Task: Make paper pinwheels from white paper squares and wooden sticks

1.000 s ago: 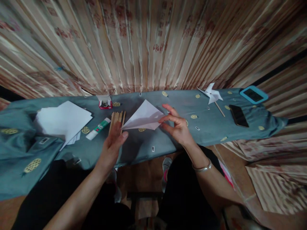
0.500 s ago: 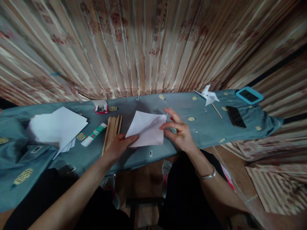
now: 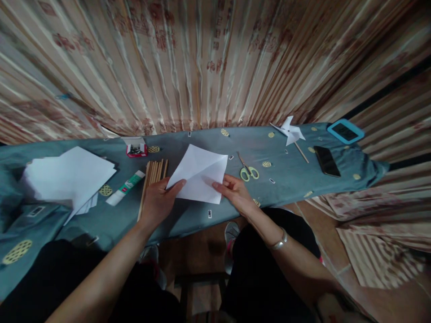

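A square sheet of white paper (image 3: 202, 172) with crease lines is held up over the table by both hands. My left hand (image 3: 160, 197) pinches its left edge, thumb on top. On the lower right side my right hand (image 3: 234, 190) grips it, thumb over the face and fingers behind. Just left of the paper lies a row of thin wooden sticks (image 3: 154, 176), partly covered by my left hand. Green-handled scissors (image 3: 248, 172) rest beyond my right hand, not touching it.
A glue stick (image 3: 126, 187), an open red box (image 3: 136, 150) of small metal pieces and a stack of white paper (image 3: 67, 175) lie to the left. Rightward are a paper pinwheel (image 3: 290, 131) on a stick, a black phone (image 3: 326, 161) and a blue-framed device (image 3: 345, 131).
My right hand has moved from the paper's upper right corner to its lower right side and closed on it. The paper has tilted, and the scissors behind have come into view.
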Action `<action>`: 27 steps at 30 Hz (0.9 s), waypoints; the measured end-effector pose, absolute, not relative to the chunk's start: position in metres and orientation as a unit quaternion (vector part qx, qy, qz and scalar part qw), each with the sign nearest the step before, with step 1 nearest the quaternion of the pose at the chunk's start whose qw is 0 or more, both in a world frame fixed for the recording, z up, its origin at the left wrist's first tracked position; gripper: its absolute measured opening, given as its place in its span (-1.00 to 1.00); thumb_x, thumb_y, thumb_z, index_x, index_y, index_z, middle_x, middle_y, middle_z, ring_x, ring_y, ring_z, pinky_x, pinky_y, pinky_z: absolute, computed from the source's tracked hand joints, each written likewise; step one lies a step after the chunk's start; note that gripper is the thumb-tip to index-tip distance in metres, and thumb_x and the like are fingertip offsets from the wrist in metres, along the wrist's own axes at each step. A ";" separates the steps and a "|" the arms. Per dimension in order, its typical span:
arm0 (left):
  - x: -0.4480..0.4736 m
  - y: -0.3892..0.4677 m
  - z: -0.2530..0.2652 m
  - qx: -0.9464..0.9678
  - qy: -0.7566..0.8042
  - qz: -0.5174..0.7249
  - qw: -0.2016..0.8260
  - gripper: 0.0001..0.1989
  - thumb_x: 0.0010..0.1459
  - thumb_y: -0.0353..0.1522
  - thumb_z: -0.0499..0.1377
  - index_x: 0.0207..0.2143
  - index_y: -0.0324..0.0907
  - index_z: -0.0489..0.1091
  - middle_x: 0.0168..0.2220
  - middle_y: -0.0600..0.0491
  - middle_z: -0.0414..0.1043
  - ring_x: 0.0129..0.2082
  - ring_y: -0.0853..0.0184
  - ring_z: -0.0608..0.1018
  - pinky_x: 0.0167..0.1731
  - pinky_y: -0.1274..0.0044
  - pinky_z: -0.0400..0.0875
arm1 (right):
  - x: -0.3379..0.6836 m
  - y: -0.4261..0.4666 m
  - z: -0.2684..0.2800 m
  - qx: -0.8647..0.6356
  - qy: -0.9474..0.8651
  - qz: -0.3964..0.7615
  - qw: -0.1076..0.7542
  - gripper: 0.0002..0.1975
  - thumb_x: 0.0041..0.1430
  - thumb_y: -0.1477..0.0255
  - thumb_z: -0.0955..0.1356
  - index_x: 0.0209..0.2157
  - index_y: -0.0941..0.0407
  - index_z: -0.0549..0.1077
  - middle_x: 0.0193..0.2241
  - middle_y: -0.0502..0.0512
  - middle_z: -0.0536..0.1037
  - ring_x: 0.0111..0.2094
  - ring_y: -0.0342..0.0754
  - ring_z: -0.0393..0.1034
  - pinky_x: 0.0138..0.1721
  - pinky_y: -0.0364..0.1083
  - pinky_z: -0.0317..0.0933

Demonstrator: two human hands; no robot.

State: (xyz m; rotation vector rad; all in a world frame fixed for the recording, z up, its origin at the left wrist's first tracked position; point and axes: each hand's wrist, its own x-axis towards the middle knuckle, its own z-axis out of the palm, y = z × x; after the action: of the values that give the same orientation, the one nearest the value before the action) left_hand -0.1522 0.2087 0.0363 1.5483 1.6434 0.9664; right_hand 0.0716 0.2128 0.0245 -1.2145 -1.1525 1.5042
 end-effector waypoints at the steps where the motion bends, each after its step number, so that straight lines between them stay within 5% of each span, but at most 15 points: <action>1: -0.152 0.208 0.037 0.604 0.632 0.359 0.327 -0.62 0.09 -0.06 0.18 -0.40 -0.18 0.56 -0.49 0.05 0.55 -0.46 0.22 0.55 -0.48 0.50 0.35 | 0.067 0.212 0.022 -0.486 -0.450 0.610 0.435 -0.51 -0.18 0.09 0.53 -0.26 0.12 0.54 -0.35 0.06 0.66 -0.37 -0.06 0.52 -0.27 -0.04 0.42; 7: -0.156 0.211 0.039 0.612 0.643 0.356 0.292 -0.62 0.06 -0.05 0.17 -0.43 -0.17 0.55 -0.56 0.08 0.49 -0.52 0.25 0.51 -0.53 0.51 0.28 | 0.077 0.220 0.021 -0.526 -0.543 0.520 0.397 -0.58 -0.02 0.06 0.45 -0.30 0.13 0.53 -0.42 0.09 0.63 -0.41 -0.06 0.49 -0.32 -0.06 0.36; 10: -0.162 0.216 0.044 0.585 0.651 0.383 0.295 -0.65 0.03 -0.07 0.19 -0.45 -0.16 0.54 -0.56 0.08 0.50 -0.48 0.22 0.53 -0.49 0.49 0.33 | 0.109 0.229 0.029 -0.632 -0.637 0.273 0.347 -0.60 0.18 0.14 0.34 -0.10 0.14 0.49 -0.29 0.17 0.63 -0.29 0.01 0.51 -0.21 -0.02 0.35; 12: -0.166 0.218 0.047 0.574 0.651 0.401 0.292 -0.67 0.02 -0.09 0.19 -0.43 -0.15 0.55 -0.53 0.07 0.53 -0.45 0.20 0.54 -0.47 0.48 0.36 | 0.129 0.234 0.032 -0.698 -0.673 0.094 0.227 -0.63 0.24 0.28 0.31 0.00 0.19 0.44 -0.15 0.31 0.60 -0.14 0.11 0.49 -0.07 0.05 0.30; 18: -0.176 0.222 0.053 0.556 0.653 0.443 0.259 -0.66 -0.02 -0.07 0.21 -0.44 -0.17 0.56 -0.51 0.06 0.54 -0.47 0.22 0.52 -0.49 0.49 0.35 | 0.147 0.240 0.030 -0.735 -0.675 0.009 0.061 -0.65 0.27 0.45 0.26 0.05 0.28 0.39 -0.03 0.44 0.53 -0.05 0.19 0.47 -0.04 0.05 0.27; 27: -0.192 0.228 0.057 0.526 0.680 0.462 0.219 -0.67 -0.01 -0.09 0.21 -0.46 -0.16 0.55 -0.57 0.11 0.47 -0.49 0.23 0.50 -0.50 0.51 0.37 | 0.141 0.226 0.044 -0.739 -0.673 0.003 -0.026 -0.62 0.23 0.38 0.34 0.03 0.27 0.40 -0.14 0.40 0.59 -0.16 0.17 0.54 -0.17 -0.01 0.33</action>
State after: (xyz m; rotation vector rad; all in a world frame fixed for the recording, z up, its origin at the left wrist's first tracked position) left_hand -0.1921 0.2276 0.0571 1.4562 1.8803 1.2776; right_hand 0.1408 0.2262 0.0438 -2.3602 -2.1513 0.0083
